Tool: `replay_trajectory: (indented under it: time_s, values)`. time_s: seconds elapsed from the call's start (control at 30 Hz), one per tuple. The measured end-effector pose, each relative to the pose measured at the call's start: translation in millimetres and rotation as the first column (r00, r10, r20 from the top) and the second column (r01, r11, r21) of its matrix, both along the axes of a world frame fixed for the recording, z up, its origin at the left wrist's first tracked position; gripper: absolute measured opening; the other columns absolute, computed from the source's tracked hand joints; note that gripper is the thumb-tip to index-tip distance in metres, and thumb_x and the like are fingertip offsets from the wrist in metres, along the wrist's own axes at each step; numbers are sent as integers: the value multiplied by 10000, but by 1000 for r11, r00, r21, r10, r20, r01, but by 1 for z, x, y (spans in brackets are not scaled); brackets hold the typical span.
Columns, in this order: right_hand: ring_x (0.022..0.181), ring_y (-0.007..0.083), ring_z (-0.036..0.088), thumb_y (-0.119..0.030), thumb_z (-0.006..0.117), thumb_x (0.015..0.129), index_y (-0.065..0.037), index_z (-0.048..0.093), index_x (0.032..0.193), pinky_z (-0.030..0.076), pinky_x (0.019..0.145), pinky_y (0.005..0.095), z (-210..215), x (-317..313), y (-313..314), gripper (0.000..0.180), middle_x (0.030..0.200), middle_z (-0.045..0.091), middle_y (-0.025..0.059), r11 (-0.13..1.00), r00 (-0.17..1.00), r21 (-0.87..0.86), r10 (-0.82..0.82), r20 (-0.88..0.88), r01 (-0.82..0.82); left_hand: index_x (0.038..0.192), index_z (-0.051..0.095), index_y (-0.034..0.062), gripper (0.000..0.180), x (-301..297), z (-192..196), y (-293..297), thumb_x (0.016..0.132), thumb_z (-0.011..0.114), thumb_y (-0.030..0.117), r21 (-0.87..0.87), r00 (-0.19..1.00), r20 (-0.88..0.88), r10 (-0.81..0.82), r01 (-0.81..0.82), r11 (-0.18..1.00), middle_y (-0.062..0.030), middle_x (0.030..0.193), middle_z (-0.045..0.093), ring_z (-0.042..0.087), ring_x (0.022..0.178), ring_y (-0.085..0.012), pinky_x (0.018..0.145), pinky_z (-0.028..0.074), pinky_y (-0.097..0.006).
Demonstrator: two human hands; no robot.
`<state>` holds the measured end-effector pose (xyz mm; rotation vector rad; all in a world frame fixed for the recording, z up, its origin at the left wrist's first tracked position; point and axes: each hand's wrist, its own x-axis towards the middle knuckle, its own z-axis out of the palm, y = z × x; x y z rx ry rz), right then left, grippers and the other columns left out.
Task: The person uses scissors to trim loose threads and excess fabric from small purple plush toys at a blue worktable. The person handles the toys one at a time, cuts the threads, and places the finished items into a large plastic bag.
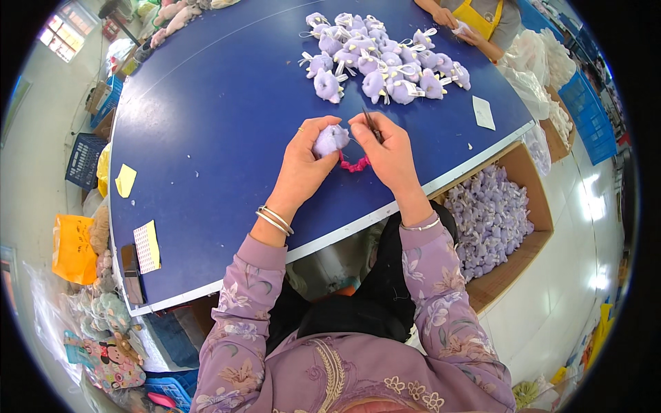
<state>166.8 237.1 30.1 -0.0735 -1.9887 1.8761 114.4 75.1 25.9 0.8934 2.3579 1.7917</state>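
Note:
My left hand [307, 158] is closed around a small lilac plush toy [331, 140], held just above the table. Between the thumb and fingers of my right hand [387, 153] is a slim dark tool [372, 126] with a pointed tip; whether it is snips or tweezers I cannot tell. A crinkled pink band [355, 166] hangs between the hands, below the toy; its attachment is hidden. Beyond my hands lies a pile of similar lilac plush toys [392, 60] with white loops and tags.
The blue table [227, 110] has a white edge. A cardboard box [540, 199] full of lilac toys stands at my right. At left lie a phone [132, 275], a sticker sheet [147, 246] and yellow paper [125, 180]. Another person [485, 20] works at the far right.

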Motion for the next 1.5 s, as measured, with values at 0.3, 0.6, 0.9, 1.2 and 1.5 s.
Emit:
replay_trajectory:
  time_s: [0.3, 0.6, 0.9, 1.2, 1.5]
  values:
    - [636, 74, 492, -68, 665, 871, -5, 639, 953, 403, 568, 227, -1, 3, -1, 107, 810, 601, 19, 969, 990, 232, 103, -94, -79, 1198, 571, 50, 458, 1, 1, 3, 757, 631, -61, -45, 991, -128, -26, 20, 999, -106, 1127, 590, 609, 995, -272, 842, 501, -332]
    - [611, 72, 503, -137, 637, 918, 9, 593, 917, 403, 542, 218, -3, 1, -4, 152, 767, 569, 11, 978, 986, 134, 165, -14, -161, 1160, 581, 62, 437, 0, -4, 4, 745, 642, -59, -80, 991, -135, -20, 10, 997, -103, 1135, 596, 614, 992, -289, 837, 506, -344]
    - [685, 85, 491, -231, 577, 978, 5, 569, 885, 419, 616, 259, -6, -4, 8, 254, 706, 537, -16, 999, 999, 15, 31, 27, -31, 1141, 605, 85, 382, -3, -5, 0, 779, 607, -38, -34, 988, -122, 90, -95, 995, -26, 1031, 592, 571, 872, -122, 712, 469, -246]
    - [619, 280, 509, -328, 484, 1010, 5, 519, 823, 413, 602, 391, -6, 0, -4, 384, 677, 541, 143, 899, 959, 335, 263, 105, -283, 1149, 604, 73, 389, -1, -3, 3, 782, 665, -43, -37, 983, -140, 118, -125, 992, -66, 1062, 592, 593, 912, -190, 758, 493, -292]
    - [611, 329, 512, -329, 490, 1007, 12, 518, 817, 412, 589, 406, -6, -2, -5, 392, 668, 539, 168, 876, 973, 425, 219, 73, -229, 1147, 608, 72, 385, 0, -3, 3, 783, 640, -50, -40, 983, -151, 101, -108, 993, -82, 1084, 590, 604, 953, -221, 785, 499, -301]
